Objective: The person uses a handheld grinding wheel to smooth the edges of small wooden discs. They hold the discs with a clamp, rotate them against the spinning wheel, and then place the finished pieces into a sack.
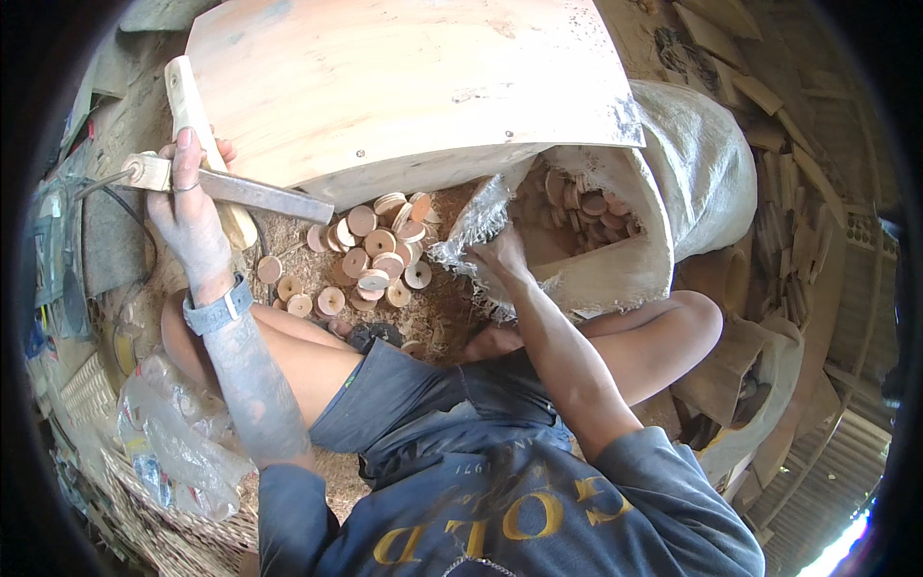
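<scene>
My left hand is closed around a chisel, a flat metal blade with a pale wooden handle; the thumb lies across it. Against the same fingers rests a pale, rounded wooden stick, crossing behind the blade. My right hand grips the frayed rim of a white woven sack, its fingers partly hidden by the cloth. Inside the sack's open mouth lie many round wooden discs. A loose pile of similar discs with centre holes sits on the ground between my hands.
A broad pale wooden board stands just beyond the pile, with screws along its near edge. Sawdust covers the ground. Wood offcuts are stacked at the right. A clear plastic bag and a woven basket lie at the lower left.
</scene>
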A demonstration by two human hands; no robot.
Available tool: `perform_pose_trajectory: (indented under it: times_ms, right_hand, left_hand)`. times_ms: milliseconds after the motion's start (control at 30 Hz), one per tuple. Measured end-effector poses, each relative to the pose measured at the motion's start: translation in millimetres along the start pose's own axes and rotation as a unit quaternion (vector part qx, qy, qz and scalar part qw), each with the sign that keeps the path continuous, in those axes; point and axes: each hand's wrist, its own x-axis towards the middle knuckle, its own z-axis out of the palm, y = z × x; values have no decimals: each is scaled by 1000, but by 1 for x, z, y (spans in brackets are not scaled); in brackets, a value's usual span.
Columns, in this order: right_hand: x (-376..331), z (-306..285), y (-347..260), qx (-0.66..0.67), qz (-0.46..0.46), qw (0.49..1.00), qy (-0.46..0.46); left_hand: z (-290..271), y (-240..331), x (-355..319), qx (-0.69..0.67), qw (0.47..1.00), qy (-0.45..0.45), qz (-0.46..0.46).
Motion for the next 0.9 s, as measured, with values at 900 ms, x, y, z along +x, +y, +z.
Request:
perform_pose_trajectory:
  times_ms: [900]
  right_hand:
    - [-25,-19,-22,701,131,697,-80]
  left_hand:
    - [-2,-1,-1,-2,1000,-15,9]
